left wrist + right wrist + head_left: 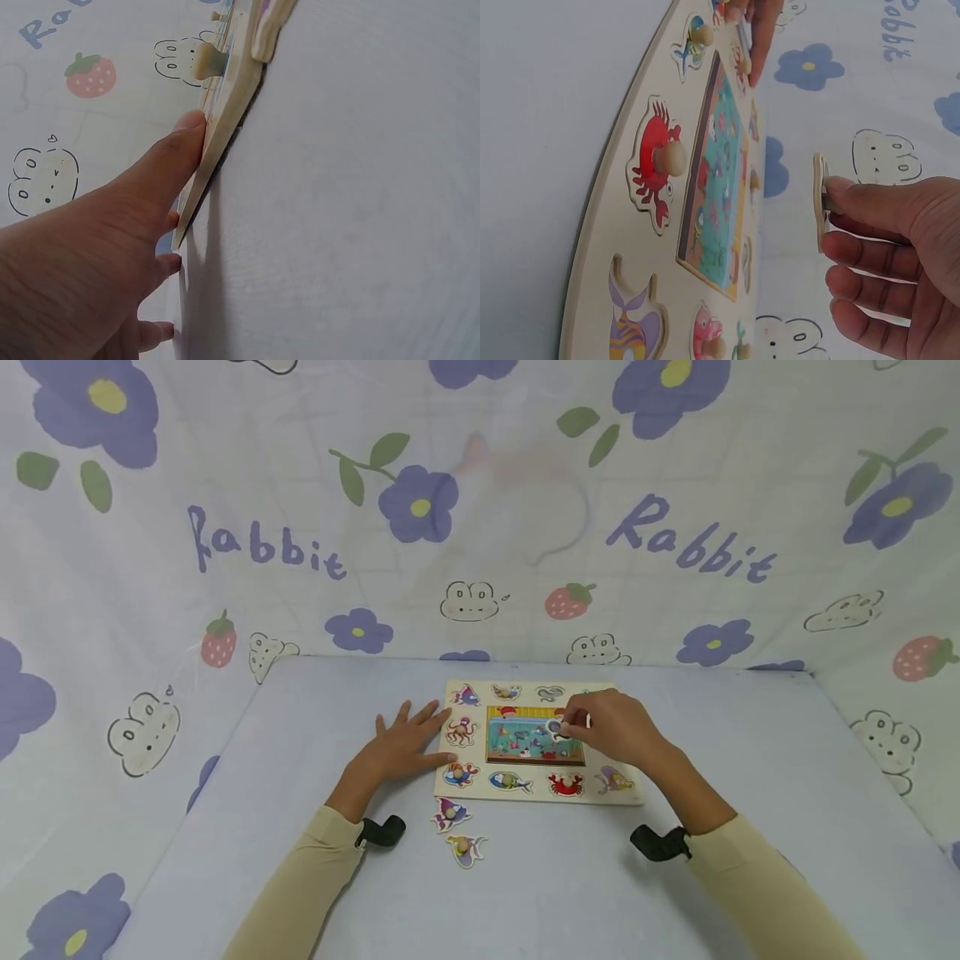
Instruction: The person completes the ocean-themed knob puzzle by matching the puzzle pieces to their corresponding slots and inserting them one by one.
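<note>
My right hand (618,727) pinches a small puzzle piece (555,728) over the central aquarium picture of a wooden puzzle board (589,777). In the right wrist view, this thin piece (819,214) stands on edge, clear of the board; its printed face is mostly hidden. My left hand (401,747) rests at the board's left side with fingers spread, its thumb (176,150) touching the edge. On the board, a crab piece (654,166), an octopus piece (461,732) and a blue fish piece (510,781) sit in their recesses.
Two loose fish pieces, a purple one (451,815) and a yellow one (465,849), lie on the pale table (555,893) before the board's lower left corner. A recess with a striped fish picture (628,337) is uncovered. Behind hangs a flowered curtain (525,527).
</note>
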Demonstrator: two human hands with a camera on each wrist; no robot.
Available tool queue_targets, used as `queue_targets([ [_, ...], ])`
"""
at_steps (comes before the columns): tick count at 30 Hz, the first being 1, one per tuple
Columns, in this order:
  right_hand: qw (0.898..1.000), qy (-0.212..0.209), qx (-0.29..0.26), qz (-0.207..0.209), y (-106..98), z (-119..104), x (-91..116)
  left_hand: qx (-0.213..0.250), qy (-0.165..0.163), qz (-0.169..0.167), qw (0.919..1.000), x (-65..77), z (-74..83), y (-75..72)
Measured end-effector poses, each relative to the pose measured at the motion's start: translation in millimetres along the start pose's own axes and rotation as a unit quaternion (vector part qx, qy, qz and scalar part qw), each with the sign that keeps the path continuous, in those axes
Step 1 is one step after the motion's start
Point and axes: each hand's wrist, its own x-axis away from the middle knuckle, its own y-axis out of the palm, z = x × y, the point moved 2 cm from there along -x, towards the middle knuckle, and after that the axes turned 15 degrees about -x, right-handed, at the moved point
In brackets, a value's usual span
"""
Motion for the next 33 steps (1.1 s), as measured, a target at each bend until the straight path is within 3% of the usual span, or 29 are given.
queue_targets([
  [10, 1.000, 0.017, 0.012, 0.014, -1.7, 8.9, -17.0, -0.003, 0.003, 0.016, 0.9999, 1.2, 1.1, -3.2],
  [33, 0.998, 0.031, 0.056, 0.009, -2.5, 29.6, -63.6, -0.017, 0.009, 0.017, 0.9997, -3.8, -2.8, 1.9],
])
